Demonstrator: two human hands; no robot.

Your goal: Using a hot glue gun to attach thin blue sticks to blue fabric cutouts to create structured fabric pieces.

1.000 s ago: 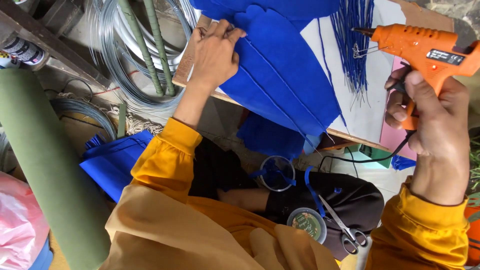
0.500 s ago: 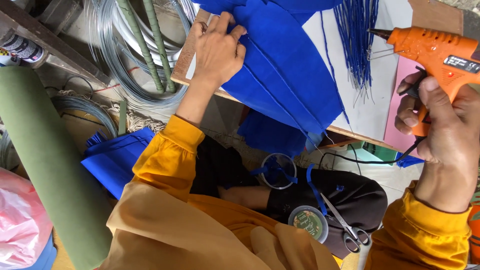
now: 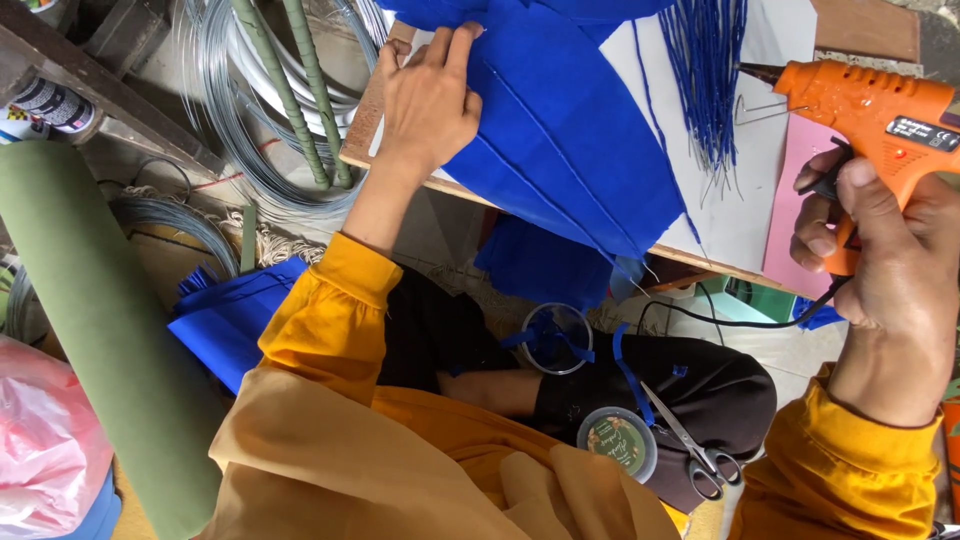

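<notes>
Head view, looking down on a cluttered craft place. Left hand [image 3: 428, 100]: flat, fingers spread, pressing on the blue fabric piece [image 3: 570, 150] near its 9 o'clock edge; no closed grip, nothing enclosed. Blue fabric piece: folded or pleated, lying across the desk [image 3: 365, 130], its lower part hanging over the desk's near edge towards 6 o'clock. Right hand [image 3: 895, 270]: grip closed around the handle of the orange hot glue gun [image 3: 870, 105], one finger at the trigger; nozzle points to 9 o'clock and stands in the air just beside a bundle of thin blue-wrapped wires [image 3: 705, 70], not visibly touching it. A black cord runs from the gun's handle down towards 7 o'clock. White sheet [image 3: 740, 200] and pink sheet [image 3: 795, 215]: lying on the desk under the gun, bare between fabric and right hand, the most open stretch for moving. At 10 o'clock of the left hand, coils of grey wire [image 3: 215, 120] and green-wrapped rods [image 3: 300, 90] crowd close to the desk's edge. Green roll [image 3: 110, 340]: long, at the frame's 8 o'clock. On the lap, below the desk edge: small clear round container [image 3: 556, 338], round lidded tin [image 3: 616, 443], scissors [image 3: 695, 450], close together. More blue fabric [image 3: 235, 320] lies by the left sleeve.
</notes>
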